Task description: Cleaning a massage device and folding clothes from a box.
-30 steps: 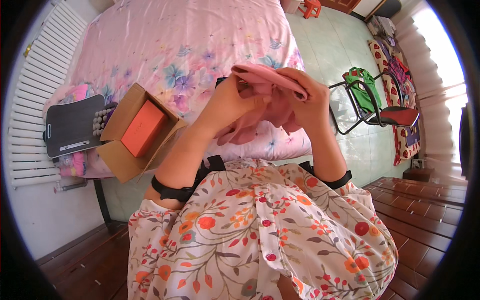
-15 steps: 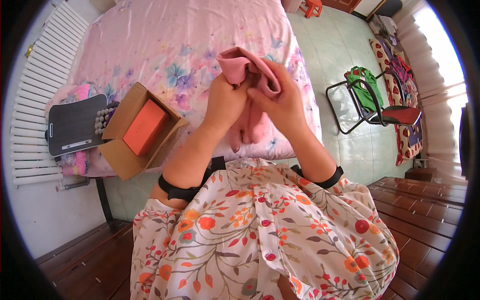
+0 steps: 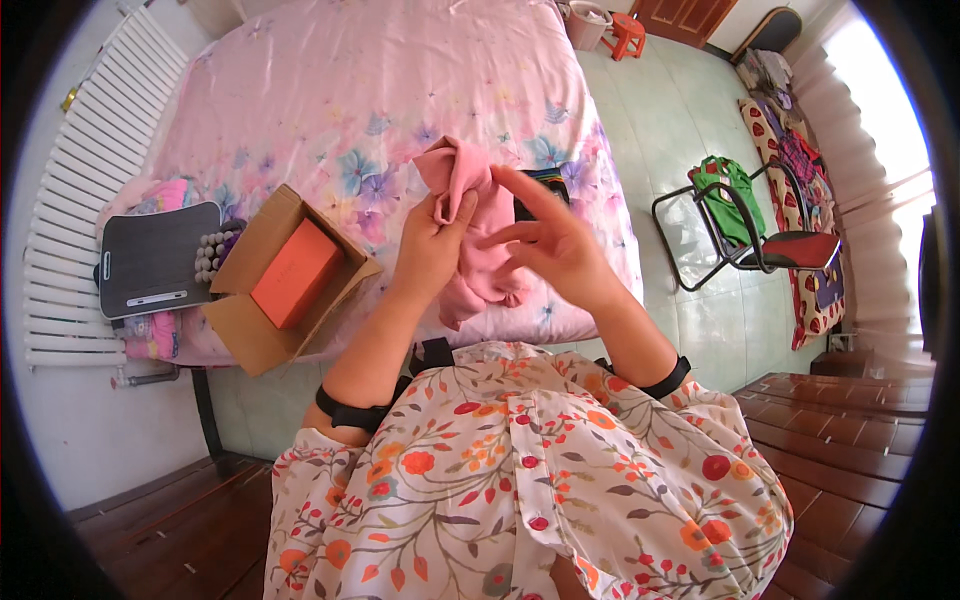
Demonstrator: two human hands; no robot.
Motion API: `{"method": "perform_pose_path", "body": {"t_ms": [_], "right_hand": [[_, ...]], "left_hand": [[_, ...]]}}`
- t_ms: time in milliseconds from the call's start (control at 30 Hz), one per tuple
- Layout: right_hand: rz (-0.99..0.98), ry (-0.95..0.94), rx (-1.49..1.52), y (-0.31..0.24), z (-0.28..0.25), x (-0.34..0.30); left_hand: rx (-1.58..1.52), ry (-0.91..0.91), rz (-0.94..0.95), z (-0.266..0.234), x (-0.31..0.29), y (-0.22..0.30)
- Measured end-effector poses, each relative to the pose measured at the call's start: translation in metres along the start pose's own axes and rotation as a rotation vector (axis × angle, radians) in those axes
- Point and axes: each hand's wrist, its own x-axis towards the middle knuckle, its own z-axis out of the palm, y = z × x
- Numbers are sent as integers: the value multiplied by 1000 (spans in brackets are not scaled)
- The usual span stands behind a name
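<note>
A soft, limp pink item (image 3: 478, 255) with a folded top edge hangs above the near part of the bed; I cannot tell whether it is a garment or another cloth piece. My left hand (image 3: 432, 240) is closed on its upper part, the thumb pressed against the fold. Beside it my right hand (image 3: 555, 245) has its fingers spread apart, the index fingertip close to the fold; whether it touches cannot be made out. Just beyond my right hand lies a dark item with coloured edging (image 3: 545, 185), partly hidden by the fingers.
The bed has a pink floral sheet (image 3: 400, 70). At its left stand an open cardboard box (image 3: 235, 320) with an orange box (image 3: 297, 272) inside and a grey lap desk (image 3: 155, 260). Right of the bed is a black-framed chair (image 3: 690, 270) with a green bag (image 3: 733, 195).
My right hand has come off the pink item and spread its fingers. The rolled opening has folded over in my left hand, slightly lower and further left. The dark item now shows.
</note>
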Motion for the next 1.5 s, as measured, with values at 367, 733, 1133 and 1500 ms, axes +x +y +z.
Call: {"method": "perform_pose_path", "body": {"t_ms": [367, 733, 1133, 1500], "right_hand": [[79, 282, -473, -11, -6, 14], [-42, 475, -617, -32, -30, 25], [-84, 461, -696, -46, -19, 37], [-232, 385, -364, -43, -27, 21]], "left_hand": [[40, -283, 94, -14, 1, 7], [22, 10, -62, -43, 7, -44], [495, -232, 296, 12, 0, -57], [-518, -502, -75, 2, 13, -73]]}}
